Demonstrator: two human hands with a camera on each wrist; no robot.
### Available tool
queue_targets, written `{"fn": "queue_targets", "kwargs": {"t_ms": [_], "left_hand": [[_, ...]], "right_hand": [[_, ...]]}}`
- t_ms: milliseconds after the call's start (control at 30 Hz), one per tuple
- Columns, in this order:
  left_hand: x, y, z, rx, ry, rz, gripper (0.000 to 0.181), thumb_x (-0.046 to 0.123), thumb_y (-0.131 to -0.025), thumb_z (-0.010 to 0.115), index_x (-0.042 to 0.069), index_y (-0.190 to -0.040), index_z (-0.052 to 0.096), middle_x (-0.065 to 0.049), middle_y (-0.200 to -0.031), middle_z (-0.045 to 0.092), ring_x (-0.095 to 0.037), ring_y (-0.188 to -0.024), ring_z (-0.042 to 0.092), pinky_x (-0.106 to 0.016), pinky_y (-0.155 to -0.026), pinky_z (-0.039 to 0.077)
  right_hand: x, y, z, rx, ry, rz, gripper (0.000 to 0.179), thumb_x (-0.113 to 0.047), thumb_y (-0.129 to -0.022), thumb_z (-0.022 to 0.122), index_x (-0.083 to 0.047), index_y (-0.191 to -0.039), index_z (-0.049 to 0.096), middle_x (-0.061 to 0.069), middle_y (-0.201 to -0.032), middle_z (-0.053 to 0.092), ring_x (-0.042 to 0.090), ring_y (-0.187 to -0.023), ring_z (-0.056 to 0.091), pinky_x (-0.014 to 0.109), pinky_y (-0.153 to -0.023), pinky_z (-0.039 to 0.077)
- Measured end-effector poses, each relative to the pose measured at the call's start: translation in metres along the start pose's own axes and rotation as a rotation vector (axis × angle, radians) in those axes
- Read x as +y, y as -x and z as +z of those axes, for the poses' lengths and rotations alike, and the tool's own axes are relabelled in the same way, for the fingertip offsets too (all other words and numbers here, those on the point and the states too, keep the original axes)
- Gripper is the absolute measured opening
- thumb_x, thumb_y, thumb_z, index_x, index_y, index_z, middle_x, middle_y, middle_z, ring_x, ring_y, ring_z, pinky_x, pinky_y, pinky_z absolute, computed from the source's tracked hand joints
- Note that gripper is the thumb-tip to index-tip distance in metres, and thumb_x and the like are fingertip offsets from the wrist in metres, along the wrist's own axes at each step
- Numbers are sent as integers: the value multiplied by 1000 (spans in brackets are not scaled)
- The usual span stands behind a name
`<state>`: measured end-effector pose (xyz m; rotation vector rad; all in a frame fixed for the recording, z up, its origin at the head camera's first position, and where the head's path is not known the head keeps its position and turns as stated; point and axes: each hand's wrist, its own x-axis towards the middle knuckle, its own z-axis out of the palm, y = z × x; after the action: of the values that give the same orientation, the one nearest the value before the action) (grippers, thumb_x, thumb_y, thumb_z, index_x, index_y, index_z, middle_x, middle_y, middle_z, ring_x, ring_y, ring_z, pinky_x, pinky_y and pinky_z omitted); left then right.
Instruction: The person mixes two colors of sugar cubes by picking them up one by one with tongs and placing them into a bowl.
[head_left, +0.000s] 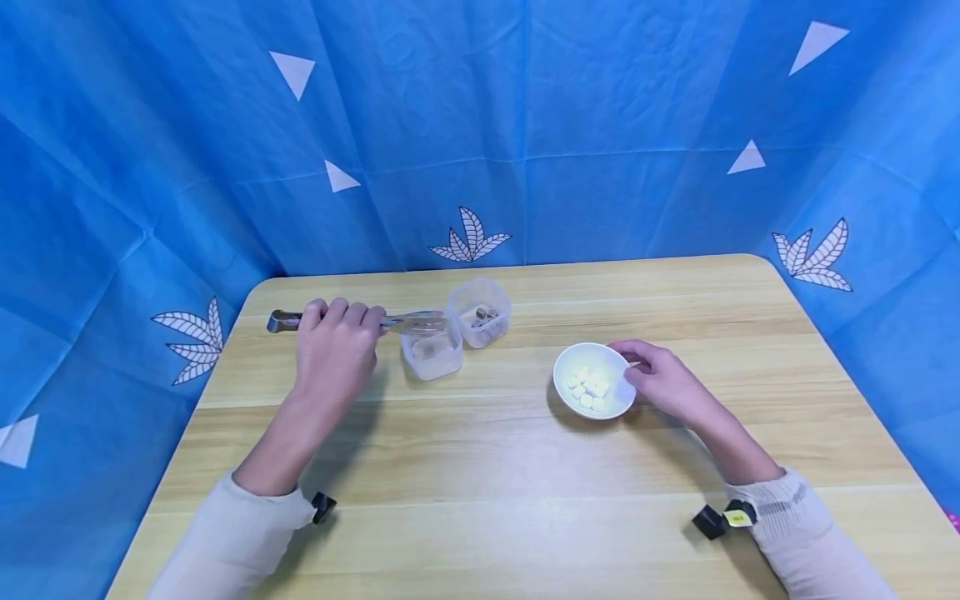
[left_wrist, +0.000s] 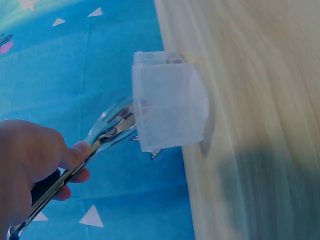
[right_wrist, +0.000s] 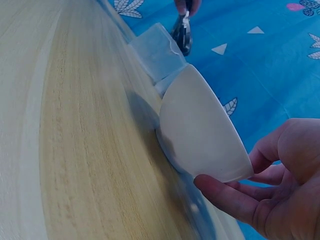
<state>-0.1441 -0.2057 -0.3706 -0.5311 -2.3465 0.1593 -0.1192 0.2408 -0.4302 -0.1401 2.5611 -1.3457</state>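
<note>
My left hand (head_left: 337,342) grips a pair of metal tongs (head_left: 422,323) from above, its fingers wrapped round the arms. The tongs lie nearly level, their ends over the nearer clear plastic container (head_left: 437,367). In the left wrist view, that container's wall (left_wrist: 172,105) hides the tips of the tongs. With thumb and fingers my right hand (head_left: 667,385) holds a white bowl (head_left: 617,406) by its right side. Several small white cubes (head_left: 592,385) lie inside it. In the right wrist view, fingers reach under the rim of the bowl (right_wrist: 200,130).
A second clear container (head_left: 492,336) stands right behind the nearer one, with a few small brown and grey pieces (head_left: 482,317) in it. Both are on the wooden table (head_left: 480,467), left of the bowl. A blue curtain (head_left: 480,125) hangs behind the table.
</note>
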Motion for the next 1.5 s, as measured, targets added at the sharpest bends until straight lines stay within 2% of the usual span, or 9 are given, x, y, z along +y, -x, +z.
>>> {"fn": "queue_targets", "kwargs": {"t_ms": [200,367,700,833,1067,1233,1333,1500], "left_hand": [[1,-2,-14,9,41,-50,22,20,-102,65,3,-106,78,-15,-97,80,-32,-83,66,-47,-84,43],[6,-7,-23,35,65,-60,24,22,-103,64,3,-107,78,-15,-97,80,-32,-82,65,-48,-83,42],[30,-24,-37,30,100,-38,22,23,-98,72,4,-108,79,-13,-99,81,-31,-86,68,-47,-83,43],[42,-28,-38,56,127,-20,22,25,-99,72,6,-107,79,-10,-100,81,-29,-87,69,-46,-84,44],[64,-36,-38,66,173,19,22,27,-99,71,10,-108,80,-7,-101,81,-26,-89,70,-44,-86,44],[82,-43,-33,73,191,54,23,30,-101,67,12,-107,80,-4,-100,82,-24,-89,71,-42,-87,45],[93,-46,-28,57,211,72,22,31,-101,68,14,-108,80,-3,-101,82,-23,-90,73,-42,-89,46],[110,-50,-23,-15,257,86,21,33,-100,69,17,-108,80,0,-104,81,-20,-95,72,-41,-90,45]], "right_hand": [[-1,1,1,8,-4,-19,46,-4,-100,53,2,-145,54,27,-135,64,28,-106,68,24,-76,57],[-1,3,1,6,-20,-19,47,-3,-99,53,3,-146,52,28,-135,63,30,-107,68,24,-75,57],[1,2,-1,-27,-62,30,48,-2,-99,51,3,-146,52,29,-134,62,26,-99,66,28,-71,60],[-1,1,-1,-38,-87,33,48,-3,-99,51,3,-146,51,29,-133,61,24,-98,65,27,-72,61],[-5,2,-1,-56,-117,41,50,-4,-99,53,4,-148,49,30,-136,60,24,-100,64,27,-72,60],[-6,2,-2,-72,-132,48,50,-5,-100,52,4,-148,48,29,-136,60,22,-99,64,28,-73,60],[-5,2,-2,-83,-146,51,50,-4,-99,52,5,-148,49,29,-137,60,20,-97,64,29,-74,60],[-4,2,-3,-96,-166,51,50,-3,-99,53,5,-148,48,30,-138,59,17,-95,65,31,-73,61]]}}
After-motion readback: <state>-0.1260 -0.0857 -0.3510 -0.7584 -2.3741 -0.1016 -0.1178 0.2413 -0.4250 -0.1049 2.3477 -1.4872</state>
